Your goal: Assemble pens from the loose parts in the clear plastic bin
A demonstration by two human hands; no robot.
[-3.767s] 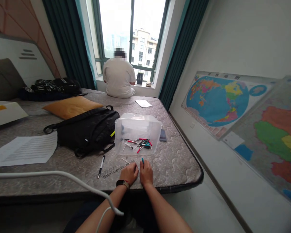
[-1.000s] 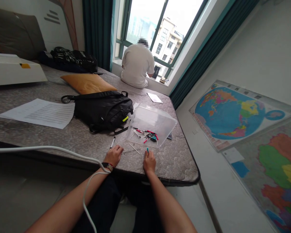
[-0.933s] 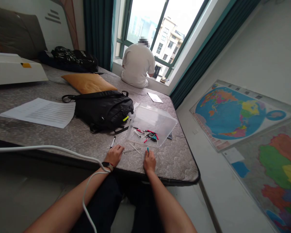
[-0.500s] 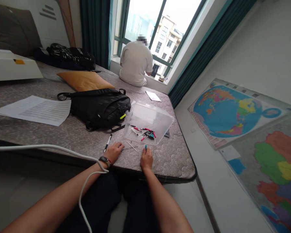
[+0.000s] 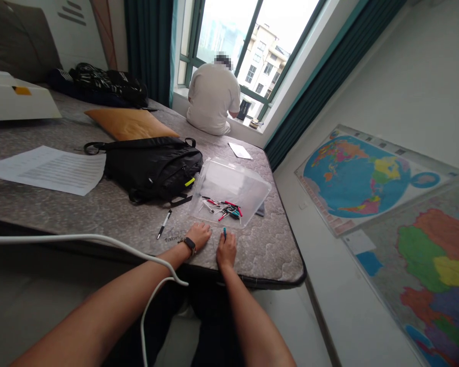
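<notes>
Head view: our right hand [image 5: 227, 250] pinches a small teal item [image 5: 225, 232], just beside our left hand [image 5: 199, 236], which lies palm down on the mattress [image 5: 275, 250] — we cannot tell whether it grips anything. Just beyond both hands, a clear box [image 5: 250, 189] holds a jumble of pens [image 5: 234, 213]; left of our left hand lies a black-and-white pen [image 5: 164, 224], with a black backpack [image 5: 153, 168] farther ahead.

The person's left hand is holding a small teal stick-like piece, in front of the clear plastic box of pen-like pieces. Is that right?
Wrong hand: the head view shows the right hand holding the small teal stick-like piece, in front of the clear plastic box of red, white and black pen-like pieces.
</notes>
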